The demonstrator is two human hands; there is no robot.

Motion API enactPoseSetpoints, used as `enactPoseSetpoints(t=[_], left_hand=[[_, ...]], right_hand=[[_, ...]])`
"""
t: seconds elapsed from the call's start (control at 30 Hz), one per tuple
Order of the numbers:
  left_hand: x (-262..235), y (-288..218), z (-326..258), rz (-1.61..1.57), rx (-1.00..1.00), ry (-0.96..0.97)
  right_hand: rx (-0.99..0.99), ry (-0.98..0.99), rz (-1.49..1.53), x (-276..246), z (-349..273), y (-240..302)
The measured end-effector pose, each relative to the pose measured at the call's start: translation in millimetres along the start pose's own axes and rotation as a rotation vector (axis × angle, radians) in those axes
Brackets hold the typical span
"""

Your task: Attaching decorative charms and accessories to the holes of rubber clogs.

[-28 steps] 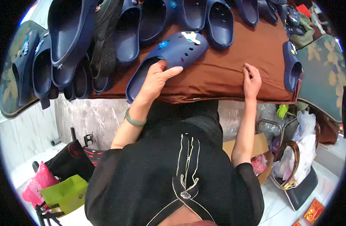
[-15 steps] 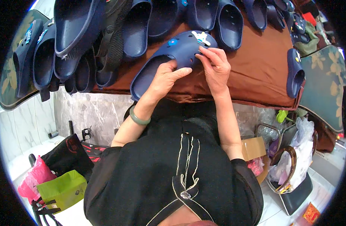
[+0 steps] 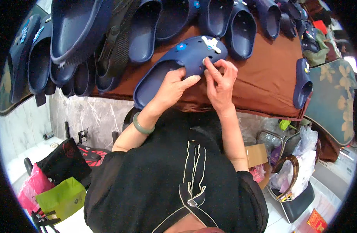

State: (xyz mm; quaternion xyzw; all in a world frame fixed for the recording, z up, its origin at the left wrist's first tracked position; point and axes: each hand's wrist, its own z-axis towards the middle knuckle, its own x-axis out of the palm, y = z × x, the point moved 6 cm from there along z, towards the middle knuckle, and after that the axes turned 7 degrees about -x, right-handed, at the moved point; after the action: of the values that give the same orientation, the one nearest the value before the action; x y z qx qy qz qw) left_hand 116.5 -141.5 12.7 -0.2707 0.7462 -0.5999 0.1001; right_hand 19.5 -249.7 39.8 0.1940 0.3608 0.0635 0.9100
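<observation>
A navy blue clog (image 3: 186,58) lies on the brown cloth-covered table (image 3: 260,85), toe pointing right. It carries a small blue flower charm and a white charm on its top. My left hand (image 3: 171,87) grips the clog's side near the opening. My right hand (image 3: 219,79) pinches a small pale charm (image 3: 204,61) against a hole in the clog's upper.
Several navy clogs (image 3: 147,27) line the back and left of the table; another clog (image 3: 303,83) hangs at the right edge. On the floor below are pink and green bags (image 3: 50,194), a cardboard box (image 3: 258,153) and a plastic-filled bag with a brown handle (image 3: 291,174).
My right hand came from the table's front edge over to the clog and now presses a charm onto it. My left hand stayed on the clog.
</observation>
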Motion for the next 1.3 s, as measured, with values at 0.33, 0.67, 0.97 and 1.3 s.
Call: enactPoseSetpoints(t=[0.33,0.67,0.97,1.3], left_hand=[[-2.2,1.2,-2.7,0.132,0.101,-0.092],[-0.6,5.6,5.6,0.162,0.049,0.015],[-8.8,14.7,-5.3,0.192,0.058,-0.056],[5.0,-4.0,1.0,0.103,0.079,-0.033]], right_hand=[[0.073,-0.009,0.109,5.4,-3.9,-7.6],[0.439,0.137,0.55,4.7,24.9,-37.1],[-0.106,0.741,-0.136,8.8,75.6,-27.7],[0.059,0.692,-0.096,14.4,66.8,-44.2]])
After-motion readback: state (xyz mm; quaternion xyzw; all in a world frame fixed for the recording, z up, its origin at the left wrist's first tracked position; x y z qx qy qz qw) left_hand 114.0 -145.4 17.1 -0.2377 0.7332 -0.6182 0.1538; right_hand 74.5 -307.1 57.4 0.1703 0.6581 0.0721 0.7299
